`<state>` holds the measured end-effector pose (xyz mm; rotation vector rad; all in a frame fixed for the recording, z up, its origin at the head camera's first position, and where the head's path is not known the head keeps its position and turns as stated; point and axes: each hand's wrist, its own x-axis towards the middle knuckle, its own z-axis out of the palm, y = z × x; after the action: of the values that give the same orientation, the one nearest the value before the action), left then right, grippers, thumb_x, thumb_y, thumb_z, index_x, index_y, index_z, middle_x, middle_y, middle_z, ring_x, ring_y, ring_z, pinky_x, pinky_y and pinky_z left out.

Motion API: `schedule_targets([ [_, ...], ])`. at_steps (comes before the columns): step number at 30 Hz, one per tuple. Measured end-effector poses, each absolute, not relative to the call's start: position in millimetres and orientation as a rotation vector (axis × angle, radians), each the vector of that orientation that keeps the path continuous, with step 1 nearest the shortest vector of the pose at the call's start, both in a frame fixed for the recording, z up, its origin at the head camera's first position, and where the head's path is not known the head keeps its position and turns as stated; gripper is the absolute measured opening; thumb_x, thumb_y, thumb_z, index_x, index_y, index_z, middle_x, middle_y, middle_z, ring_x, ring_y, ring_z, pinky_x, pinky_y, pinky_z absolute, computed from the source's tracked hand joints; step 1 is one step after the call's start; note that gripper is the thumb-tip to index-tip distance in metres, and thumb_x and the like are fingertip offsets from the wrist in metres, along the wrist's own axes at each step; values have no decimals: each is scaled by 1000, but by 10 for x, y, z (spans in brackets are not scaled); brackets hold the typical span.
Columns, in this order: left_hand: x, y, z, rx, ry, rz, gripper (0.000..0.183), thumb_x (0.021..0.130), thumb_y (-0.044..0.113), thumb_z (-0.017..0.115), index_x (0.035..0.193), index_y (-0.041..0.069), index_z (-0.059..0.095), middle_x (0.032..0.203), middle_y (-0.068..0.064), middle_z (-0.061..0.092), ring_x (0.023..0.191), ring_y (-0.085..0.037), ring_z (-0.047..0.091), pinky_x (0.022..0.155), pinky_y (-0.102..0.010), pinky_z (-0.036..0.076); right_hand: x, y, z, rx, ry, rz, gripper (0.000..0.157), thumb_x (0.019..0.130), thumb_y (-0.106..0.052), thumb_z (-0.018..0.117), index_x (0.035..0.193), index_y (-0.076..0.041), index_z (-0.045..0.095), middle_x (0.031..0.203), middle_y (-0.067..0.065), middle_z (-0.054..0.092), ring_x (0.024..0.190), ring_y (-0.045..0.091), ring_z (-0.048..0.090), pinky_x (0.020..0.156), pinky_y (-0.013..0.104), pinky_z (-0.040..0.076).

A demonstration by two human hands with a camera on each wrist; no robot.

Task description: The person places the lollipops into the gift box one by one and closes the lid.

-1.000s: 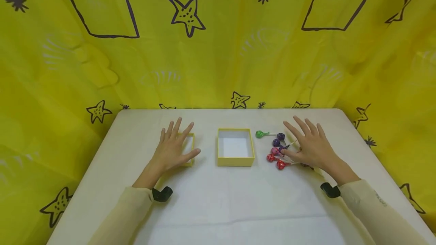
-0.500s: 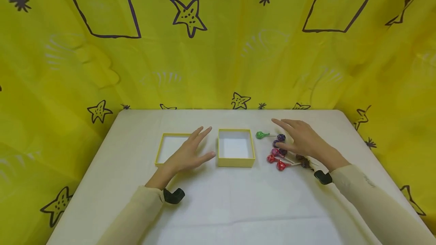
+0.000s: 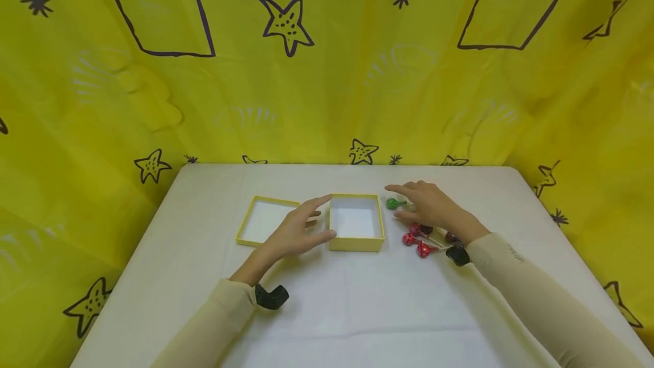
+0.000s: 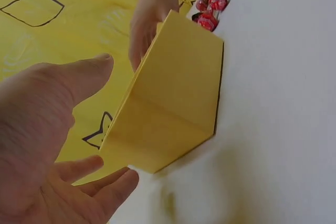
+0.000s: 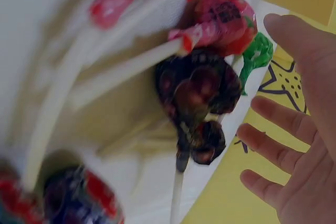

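My left hand (image 3: 293,231) is beside the left wall of an open yellow box (image 3: 356,245) with a white inside. Its thumb and fingers are spread apart around a gap, and the left wrist view shows nothing between them and the box (image 4: 178,72). Over the pile of wrapped lollipops my right hand (image 3: 429,208) hovers with fingers extended, close to the green lollipop (image 3: 392,204). Red lollipops (image 3: 423,250) lie nearer the front. In the right wrist view a dark-wrapped lollipop (image 5: 199,82) and a pink one (image 5: 226,22) sit beside the hand (image 5: 304,140), which holds nothing.
A shallow yellow box lid (image 3: 244,231), white side up, lies left of the box, partly behind my left hand. White cloth covers the table (image 3: 357,300). A yellow patterned curtain (image 3: 327,101) rises behind its back edge and along both sides.
My left hand has moved right, off the lid and up to the box's left side. The right hand has moved left over the lollipops toward the green one. The lid has turned slightly.
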<state>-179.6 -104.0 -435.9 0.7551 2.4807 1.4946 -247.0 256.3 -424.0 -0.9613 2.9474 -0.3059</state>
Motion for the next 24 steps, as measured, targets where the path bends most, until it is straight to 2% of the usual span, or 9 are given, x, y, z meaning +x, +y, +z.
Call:
schedule_targets([
  [5, -1754, -957, -4405, 664, 2398, 1537, 82, 91, 20, 81, 160, 18, 36, 165, -4, 33, 133, -35, 55, 97, -38, 58, -2507, 2452, -4267, -872, 2904, -312, 53, 95, -28, 74, 144, -15, 59, 122, 11, 69, 108, 31, 63, 99, 59, 51],
  [8, -1739, -936, -4428, 654, 2412, 1518, 82, 92, 21, 81, 160, 17, 37, 164, -4, 35, 131, -34, 58, 91, -38, 61, -2504, 2419, -4271, -859, 2897, -330, 47, 95, -26, 75, 138, -13, 64, 118, 9, 71, 106, 30, 64, 96, 56, 54],
  [13, -1733, -941, -4458, 636, 2415, 1534, 81, 91, 24, 81, 159, 17, 38, 160, -13, 41, 129, -34, 59, 95, -47, 58, -2500, 2414, -4295, -866, 2894, -395, 36, 94, -20, 76, 129, -10, 69, 112, 7, 72, 103, 28, 67, 92, 51, 57],
  [18, -1739, -956, -4512, 618, 2308, 1651, 77, 93, 19, 79, 158, 11, 39, 154, -24, 45, 130, -41, 57, 100, -52, 55, -2515, 2415, -4321, -854, 2894, -432, 31, 94, -16, 76, 124, -10, 71, 109, 6, 73, 100, 26, 68, 91, 49, 57],
  [24, -1736, -938, -4526, 547, 2263, 1706, 77, 91, 17, 80, 157, 12, 40, 150, -25, 49, 130, -41, 57, 101, -53, 54, -2544, 2404, -4306, -840, 2896, -424, 30, 93, -14, 78, 122, -10, 73, 106, 5, 73, 98, 25, 68, 90, 48, 58],
])
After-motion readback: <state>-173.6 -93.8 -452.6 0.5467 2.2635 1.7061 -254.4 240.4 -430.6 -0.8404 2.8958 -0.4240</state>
